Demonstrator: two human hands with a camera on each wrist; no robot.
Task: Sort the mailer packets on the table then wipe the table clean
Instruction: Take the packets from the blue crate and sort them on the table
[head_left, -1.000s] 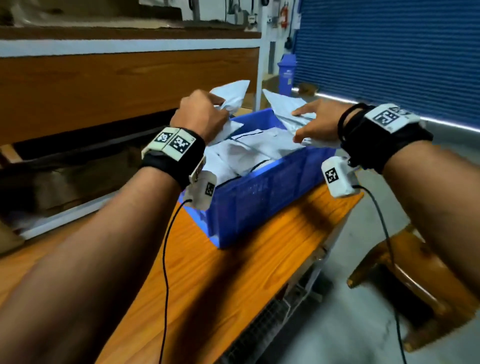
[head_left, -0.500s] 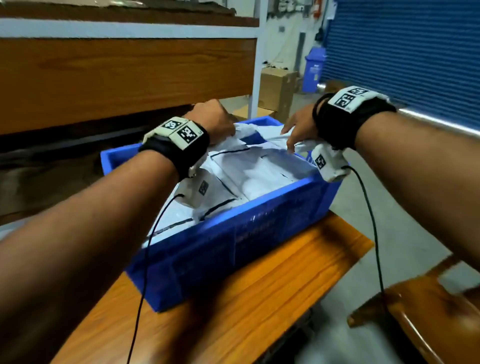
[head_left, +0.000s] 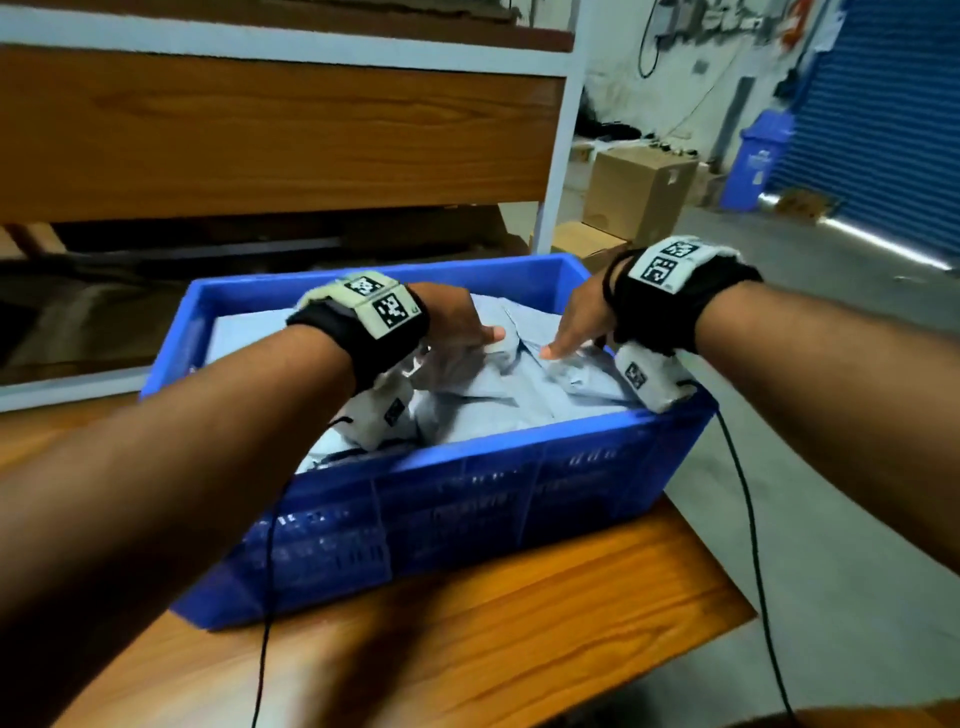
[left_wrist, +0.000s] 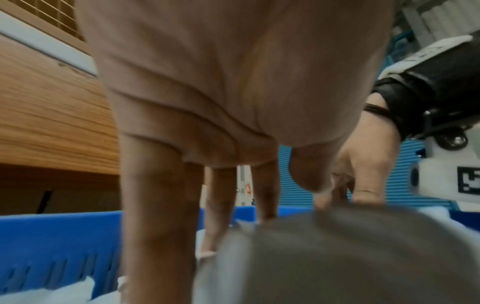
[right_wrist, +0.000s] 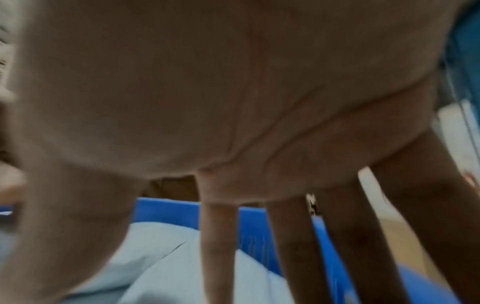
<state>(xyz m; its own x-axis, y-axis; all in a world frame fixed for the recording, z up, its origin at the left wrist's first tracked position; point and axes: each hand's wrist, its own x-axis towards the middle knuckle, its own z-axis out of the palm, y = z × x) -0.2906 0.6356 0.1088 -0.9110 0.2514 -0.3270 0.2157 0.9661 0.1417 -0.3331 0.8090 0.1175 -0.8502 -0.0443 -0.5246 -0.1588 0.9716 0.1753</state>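
Now both hands flat-fingered: left hand and right hand pressing mailer packets into blue crate, gripping nothing. Best press evenly, keep edges below rim.

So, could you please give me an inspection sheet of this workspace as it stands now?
Surface: wooden table, bare in front of the crate.
Job's things: white mailers piled in the blue crate on the table.
Clutter: nothing seen on the table.
Grippers: left hand and right hand press straight fingers down on the mailers.
Cables: black cables hang from both wrist cameras over the crate's front.
Surroundings: wooden shelf behind; cardboard box, blue bin and blue shutter to the right.
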